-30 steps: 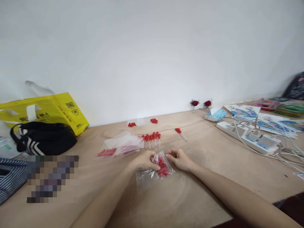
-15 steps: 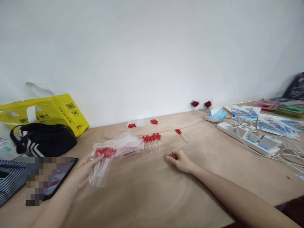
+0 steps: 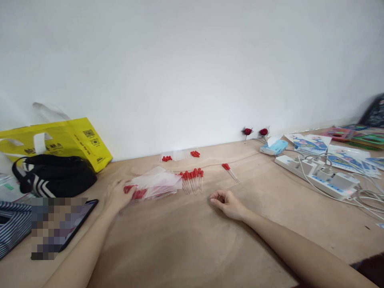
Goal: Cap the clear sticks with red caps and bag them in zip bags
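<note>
My left hand, slightly blurred, has its thumb and fingers closed on a clear plastic bag of red-bulbed droppers. It is at the near left end of a stack of clear plastic bags; more red bulbs show there. The lower part of the held bag is hidden by the hand. Loosely curled on the tabletop, my right hand shows nothing in its fingers. Between the hands lies a row of loose droppers with red bulbs and clear stems. Two or so more droppers lie beyond my right hand.
Small bags with red bulbs lie by the wall. At left are a yellow bag, a black pouch and a phone. At right are a tissue pack, a power strip with cables, and printed sheets.
My left hand has moved away from me and slightly right, carrying the bag of droppers to the stack of bags. My right hand stays where it was.
</note>
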Available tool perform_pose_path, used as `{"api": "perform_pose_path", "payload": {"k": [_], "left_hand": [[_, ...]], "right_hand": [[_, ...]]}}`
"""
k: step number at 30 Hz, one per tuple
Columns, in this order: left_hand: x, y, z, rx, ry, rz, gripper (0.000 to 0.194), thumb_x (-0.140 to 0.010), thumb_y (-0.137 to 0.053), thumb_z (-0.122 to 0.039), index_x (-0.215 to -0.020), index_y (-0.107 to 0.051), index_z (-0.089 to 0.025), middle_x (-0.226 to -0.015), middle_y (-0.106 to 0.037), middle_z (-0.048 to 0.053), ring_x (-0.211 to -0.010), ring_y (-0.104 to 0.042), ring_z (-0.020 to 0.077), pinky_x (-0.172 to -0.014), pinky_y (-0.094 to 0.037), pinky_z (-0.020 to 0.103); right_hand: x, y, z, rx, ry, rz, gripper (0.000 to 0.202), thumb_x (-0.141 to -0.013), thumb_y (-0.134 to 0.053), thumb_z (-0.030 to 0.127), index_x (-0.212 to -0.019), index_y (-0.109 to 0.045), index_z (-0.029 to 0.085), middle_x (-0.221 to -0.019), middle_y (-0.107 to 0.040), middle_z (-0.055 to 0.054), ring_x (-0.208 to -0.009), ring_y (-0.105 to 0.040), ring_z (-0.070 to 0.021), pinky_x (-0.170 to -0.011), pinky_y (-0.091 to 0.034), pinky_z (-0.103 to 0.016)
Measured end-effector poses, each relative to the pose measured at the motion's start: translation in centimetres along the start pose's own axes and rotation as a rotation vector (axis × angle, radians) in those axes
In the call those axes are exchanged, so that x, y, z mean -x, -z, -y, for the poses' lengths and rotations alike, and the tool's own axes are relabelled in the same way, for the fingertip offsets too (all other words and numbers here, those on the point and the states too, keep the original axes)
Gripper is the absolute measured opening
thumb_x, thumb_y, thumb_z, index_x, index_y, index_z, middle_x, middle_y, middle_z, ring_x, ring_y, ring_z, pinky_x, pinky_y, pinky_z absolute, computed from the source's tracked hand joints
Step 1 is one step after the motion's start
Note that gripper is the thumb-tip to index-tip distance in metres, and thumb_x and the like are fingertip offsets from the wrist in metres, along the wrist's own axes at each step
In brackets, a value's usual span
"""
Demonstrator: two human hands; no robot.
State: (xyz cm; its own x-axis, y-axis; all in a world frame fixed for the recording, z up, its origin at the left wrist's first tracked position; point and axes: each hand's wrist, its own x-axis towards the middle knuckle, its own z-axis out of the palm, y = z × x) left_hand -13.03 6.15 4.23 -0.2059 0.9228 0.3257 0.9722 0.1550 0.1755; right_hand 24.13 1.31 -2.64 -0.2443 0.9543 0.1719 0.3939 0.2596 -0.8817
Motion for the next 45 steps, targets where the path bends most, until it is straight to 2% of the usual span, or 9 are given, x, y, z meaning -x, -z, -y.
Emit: {"api": "perform_pose_path", "payload": {"k": [3, 8, 18, 26, 31, 34, 38, 40, 45], "left_hand": [[-1.4, -0.7, -0.7, -0.001, -0.179, 0.206, 0.038, -0.071, -0.053, -0.032, -0.103, -0.058, -0.013, -0.117, -0.055, 0.011, -0.104, -0.052, 0.0254, -0.087, -0.039, 0.029], [-2.7, -1.5, -1.5, 0.001, -0.133, 0.261, 0.031, -0.066, -0.052, -0.031, -0.093, -0.064, -0.020, -0.095, -0.068, 0.005, -0.087, -0.061, 0.0236, -0.073, -0.044, 0.026], [-2.8, -0.9, -3.5, -0.004, -0.034, 0.109, 0.026, -0.074, -0.046, -0.030, -0.085, -0.066, -0.017, -0.101, -0.066, 0.008, -0.096, -0.057, 0.0271, -0.077, -0.043, 0.030], [-2.0, 2.6, -4.5, 0.061, -0.042, 0.059, 0.018, -0.071, -0.055, -0.031, -0.075, -0.065, -0.017, -0.088, -0.069, 0.005, -0.084, -0.062, 0.0219, -0.069, -0.045, 0.024], [0.7, 4.7, -5.8, 0.091, -0.039, -0.216, 0.020, -0.074, -0.051, -0.035, -0.077, -0.060, -0.017, -0.076, -0.068, 0.003, -0.074, -0.063, 0.0218, -0.066, -0.045, 0.026], [4.1, 4.2, -7.8, 0.192, -0.217, -0.360, 0.021, -0.080, -0.043, -0.033, -0.079, -0.059, -0.019, -0.094, -0.066, 0.003, -0.081, -0.062, 0.0197, -0.072, -0.046, 0.027], [8.7, 1.1, -10.6, 0.331, -0.862, -0.111, 0.022, -0.082, -0.038, -0.018, -0.082, -0.059, -0.021, -0.095, -0.067, 0.003, -0.092, -0.060, 0.0167, -0.084, -0.044, 0.027], [10.1, -0.3, -11.5, 0.374, -1.058, 0.043, 0.026, -0.082, -0.034, -0.012, -0.083, -0.059, -0.020, -0.094, -0.066, 0.006, -0.092, -0.060, 0.0162, -0.082, -0.045, 0.026], [11.2, -0.7, -11.6, 0.440, -1.130, 0.476, 0.012, -0.080, -0.047, -0.026, -0.083, -0.057, -0.020, -0.104, -0.063, 0.006, -0.097, -0.058, 0.0189, -0.080, -0.047, 0.029]], "right_hand": [[0.0, 0.0, -0.2, 0.028, 0.015, -0.009, 0.014, -0.073, -0.053, 0.026, -0.073, -0.061, 0.014, -0.067, -0.058, -0.001, -0.054, -0.045, -0.0087, -0.051, -0.037, -0.020], [0.0, 0.1, -0.4, 0.030, 0.014, 0.000, 0.015, -0.074, -0.053, 0.026, -0.075, -0.062, 0.014, -0.070, -0.058, -0.002, -0.056, -0.045, -0.0086, -0.052, -0.037, -0.020], [-0.1, 0.1, -0.4, 0.036, 0.020, 0.014, 0.015, -0.074, -0.052, 0.026, -0.073, -0.062, 0.014, -0.069, -0.057, -0.001, -0.056, -0.045, -0.0089, -0.052, -0.037, -0.020], [-0.2, 0.1, -0.6, 0.034, 0.034, 0.005, 0.015, -0.073, -0.053, 0.027, -0.072, -0.062, 0.015, -0.065, -0.055, 0.000, -0.055, -0.044, -0.0090, -0.052, -0.037, -0.020], [-0.2, 0.0, -0.6, 0.014, 0.031, -0.017, 0.015, -0.073, -0.052, 0.027, -0.071, -0.060, 0.015, -0.062, -0.054, 0.000, -0.053, -0.044, -0.0090, -0.050, -0.036, -0.020], [-0.1, -0.2, -0.4, -0.008, -0.003, -0.046, 0.016, -0.074, -0.049, 0.027, -0.070, -0.058, 0.015, -0.056, -0.052, 0.001, -0.049, -0.044, -0.0092, -0.048, -0.035, -0.021], [-0.7, 0.7, -0.2, 0.087, -0.014, -0.163, 0.015, -0.074, -0.048, 0.025, -0.071, -0.058, 0.015, -0.061, -0.056, -0.001, -0.052, -0.047, -0.0107, -0.050, -0.037, -0.022], [-1.6, 2.1, -0.4, 0.237, -0.048, -0.264, 0.013, -0.074, -0.049, 0.022, -0.074, -0.059, 0.015, -0.070, -0.060, -0.003, -0.058, -0.051, -0.0118, -0.056, -0.039, -0.022], [-5.0, 6.8, -2.1, 0.457, -0.258, -0.409, 0.023, -0.071, -0.053, 0.024, -0.090, -0.057, 0.012, -0.091, -0.060, -0.012, -0.083, -0.055, -0.0192, -0.069, -0.039, -0.025]]}}
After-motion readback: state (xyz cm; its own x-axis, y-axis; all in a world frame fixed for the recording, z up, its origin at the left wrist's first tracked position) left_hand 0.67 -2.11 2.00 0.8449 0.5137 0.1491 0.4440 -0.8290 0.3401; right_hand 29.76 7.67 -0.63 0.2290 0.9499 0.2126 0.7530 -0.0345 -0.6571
